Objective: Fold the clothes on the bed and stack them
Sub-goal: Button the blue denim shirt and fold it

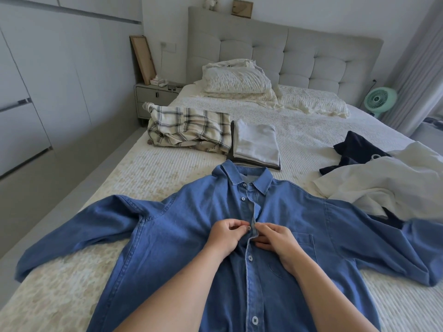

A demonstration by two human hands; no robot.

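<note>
- One blue denim shirt (191, 236) lies face up on the near part of the bed (311, 130), both sleeves spread out, collar pointing far.
- My left hand (225, 237) pinches the left edge of the shirt's placket at mid-chest; fingers curled on the fabric.
- My right hand (275, 240) pinches the right placket edge just beside it; the two hands nearly touch.
- Four white buttons are visible along the placket.
- One folded stack (256, 144) sits just beyond the collar, pale garment on top, darker ones beneath.
- One unfolded plaid garment (187, 130) lies left of the stack, touching it.
- One dark navy garment (354, 149) and one white garment (388, 180) lie crumpled at the right; the white overlaps the navy.
- Surface: cream ribbed bedspread; pillows (237, 77) at the far end.
- Room: grey tufted headboard (299, 51), nightstand (153, 97) far left, green fan (380, 99) far right.
</note>
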